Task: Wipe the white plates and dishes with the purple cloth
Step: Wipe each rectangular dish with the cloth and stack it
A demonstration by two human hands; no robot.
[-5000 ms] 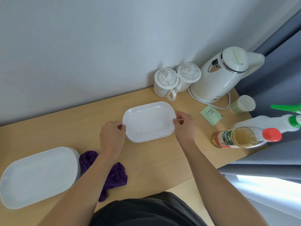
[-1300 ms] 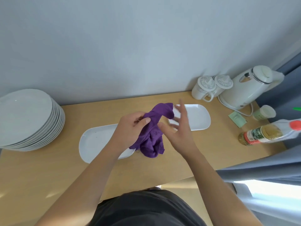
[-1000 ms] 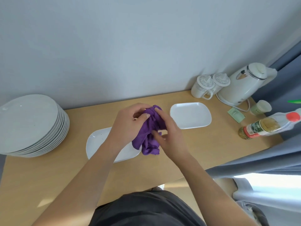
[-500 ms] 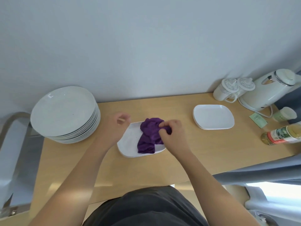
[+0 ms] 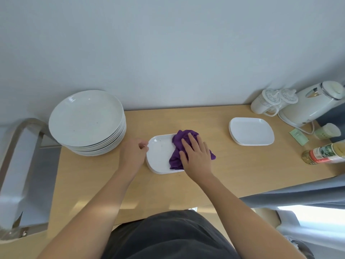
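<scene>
head view, read from the left, with every place taken from the rectangular dish (image 5: 159, 157) at the middle of the wooden table (image 5: 242, 169). no writing can be read anywhere: the print on the bottle's label, the sachet and the paper cup is too small.

far left of the dish stands a grey piece with a bent metal frame (image 5: 22, 165), off the table's end. just left of the dish sits a tall stack of round white plates (image 5: 85, 118) with a few faint specks on the top one. the left hand (image 5: 133, 156) is at the dish's left rim, fingers curled and pinching its far-left corner. the dish is glossy white with rounded corners and a few dark specks on its far half, and it lies on top of at least one more like it. a crumpled purple cloth (image 5: 178, 144) covers the dish's right half and hangs past its right edge onto the table. the right hand (image 5: 196, 156) lies flat on the cloth, fingers straight and spread, pressing it down.

right of the dish, well apart, is a second low stack of rectangular dishes (image 5: 251, 133). further right and toward the wall are two lidded patterned mugs (image 5: 267, 101) and a white kettle (image 5: 313, 105). far right lie a green sachet (image 5: 298, 136), a paper cup (image 5: 326, 130) and a bottle (image 5: 324, 155) on its side with a red-banded label.
</scene>
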